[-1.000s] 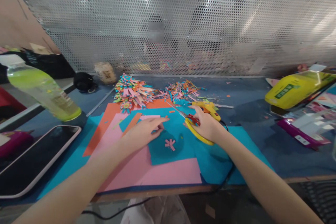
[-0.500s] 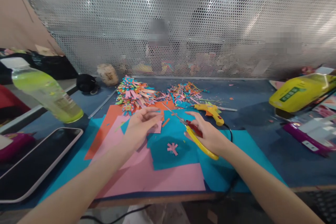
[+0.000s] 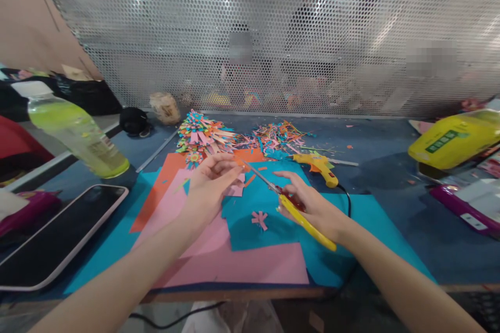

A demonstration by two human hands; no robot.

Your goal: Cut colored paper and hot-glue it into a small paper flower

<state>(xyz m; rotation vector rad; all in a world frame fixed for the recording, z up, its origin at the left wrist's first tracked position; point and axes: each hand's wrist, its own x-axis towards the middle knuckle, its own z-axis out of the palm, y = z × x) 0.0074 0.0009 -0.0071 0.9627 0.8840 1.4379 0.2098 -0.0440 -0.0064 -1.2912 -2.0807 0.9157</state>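
Note:
My right hand (image 3: pixel 308 200) grips yellow-and-red-handled scissors (image 3: pixel 312 226), their blades pointing up and left toward my left fingertips. The fingers of my left hand (image 3: pixel 213 179) are pinched together near the blade tips; whatever they hold is too small to make out. Below the blades, a small pink paper star-shaped piece (image 3: pixel 259 220) lies on a blue paper sheet (image 3: pixel 253 242). Pink paper (image 3: pixel 269 268) and orange paper (image 3: pixel 154 200) are layered around it. A small pink paper piece and orange scraps lie beside my left fingers.
Behind my hands stand a pile of folded paper strips (image 3: pixel 203 138), a heap of cut scraps (image 3: pixel 279 135) and a yellow glue gun (image 3: pixel 320 166) with its cable. On the left are a phone (image 3: pixel 64 237) and a bottle (image 3: pixel 78 132); on the right, a yellow pack (image 3: pixel 453 138). A perforated metal panel (image 3: pixel 273 21) rises behind.
The scissors have turned slightly, and their blades look more closed near my left fingertips. The whole view has shifted a little to the right.

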